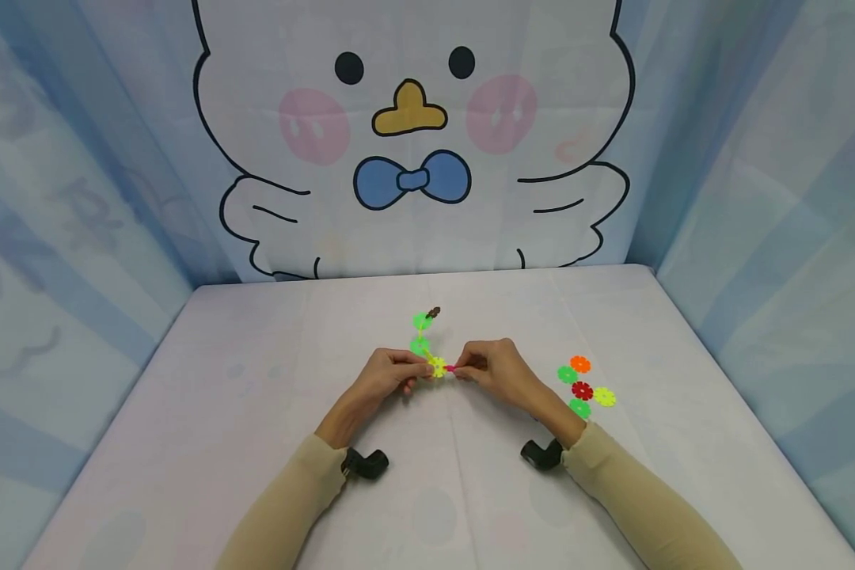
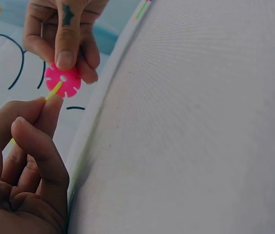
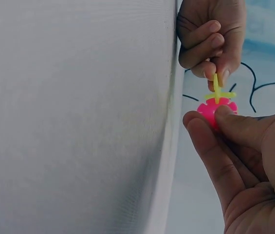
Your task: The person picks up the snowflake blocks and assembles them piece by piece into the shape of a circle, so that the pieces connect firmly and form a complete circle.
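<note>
In the head view my left hand (image 1: 387,372) pinches a yellow notched plastic disc (image 1: 438,367) between thumb and fingertips. From the right, my right hand (image 1: 497,369) pinches a pink notched disc (image 3: 206,112) by its outer edge. The pink disc's slotted rim meets the yellow disc, and the two stand crosswise to each other in the right wrist view. Beyond the yellow disc runs a chain with a near green disc (image 1: 419,346), a far green disc (image 1: 422,321) and a brown disc (image 1: 434,313) at its end, with yellow between the green ones.
Loose notched discs lie right of my right forearm: an orange one (image 1: 580,364), a dark red one (image 1: 582,390), a yellow one (image 1: 605,397) and two green ones. A white cloth covers the table (image 1: 221,443). A printed curtain (image 1: 413,237) hangs behind it.
</note>
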`<control>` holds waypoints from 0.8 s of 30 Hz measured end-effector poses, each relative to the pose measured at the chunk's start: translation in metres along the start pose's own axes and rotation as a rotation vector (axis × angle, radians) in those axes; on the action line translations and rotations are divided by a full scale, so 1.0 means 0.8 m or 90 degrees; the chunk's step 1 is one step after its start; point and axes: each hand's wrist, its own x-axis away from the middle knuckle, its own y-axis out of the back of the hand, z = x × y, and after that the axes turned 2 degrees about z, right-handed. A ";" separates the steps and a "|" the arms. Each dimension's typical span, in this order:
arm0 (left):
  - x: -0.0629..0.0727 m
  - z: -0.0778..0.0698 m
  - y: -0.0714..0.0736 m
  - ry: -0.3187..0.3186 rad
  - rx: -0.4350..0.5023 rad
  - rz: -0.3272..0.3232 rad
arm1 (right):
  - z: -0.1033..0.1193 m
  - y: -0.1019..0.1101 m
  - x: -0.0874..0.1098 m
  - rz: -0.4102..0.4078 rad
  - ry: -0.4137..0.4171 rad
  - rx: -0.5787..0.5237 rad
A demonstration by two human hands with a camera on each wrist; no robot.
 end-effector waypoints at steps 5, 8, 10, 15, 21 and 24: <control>-0.001 0.000 -0.001 0.002 -0.011 -0.007 | 0.001 0.000 -0.001 0.003 0.008 0.011; -0.001 0.000 -0.002 0.004 -0.015 -0.013 | 0.000 0.000 -0.001 0.004 0.002 0.006; -0.001 0.000 -0.003 0.004 -0.015 -0.015 | 0.000 0.000 -0.001 0.004 -0.004 0.002; 0.000 0.001 -0.003 0.006 -0.008 -0.022 | 0.002 0.001 0.000 0.008 -0.031 -0.004; -0.001 0.001 -0.005 0.007 -0.004 -0.023 | 0.002 0.010 0.000 0.022 -0.053 0.022; 0.000 0.001 -0.004 0.008 -0.007 -0.024 | 0.003 0.018 0.001 0.041 -0.062 0.033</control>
